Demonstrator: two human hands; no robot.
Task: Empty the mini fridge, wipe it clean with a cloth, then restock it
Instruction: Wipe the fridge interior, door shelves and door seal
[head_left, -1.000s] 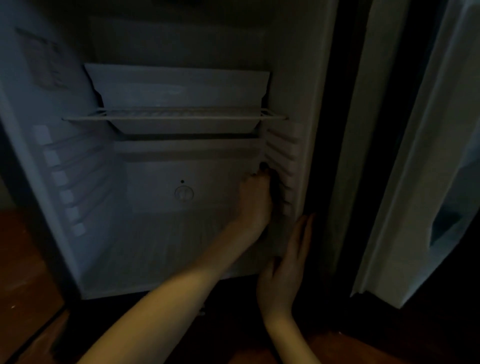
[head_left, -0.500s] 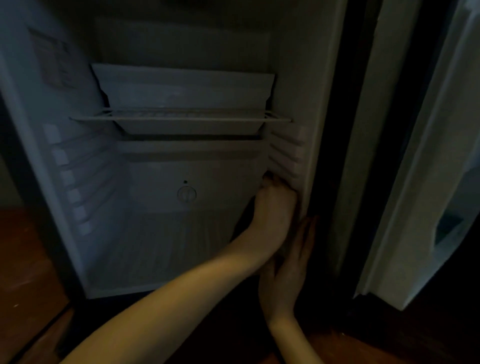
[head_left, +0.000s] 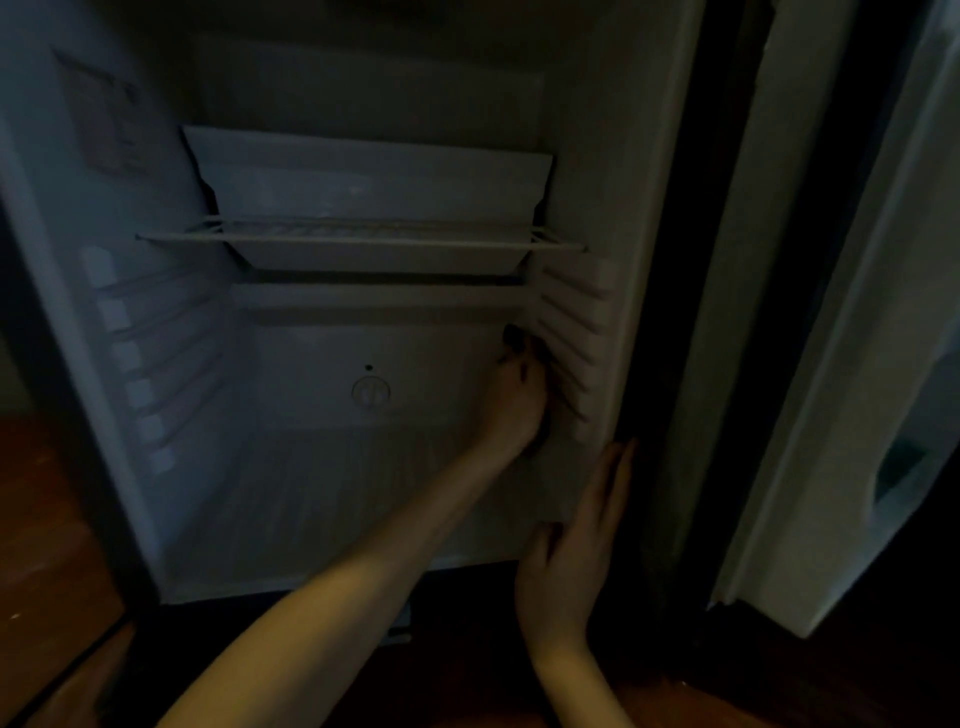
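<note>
The mini fridge stands open and holds no items; the light is dim. My left hand reaches deep inside and grips a dark cloth, pressing it against the ribbed shelf guides on the right inner wall. Most of the cloth is hidden under the hand. My right hand lies flat with straight fingers against the fridge's front right edge, near the bottom.
A wire shelf sits in the upper slot with a white tray behind it. A drain knob marks the back wall. The fridge door hangs open at the right. Wooden floor lies on the left.
My left hand slid with the cloth toward the fridge front along the right wall's guides, then back inward and up. My right hand stayed on the front edge.
</note>
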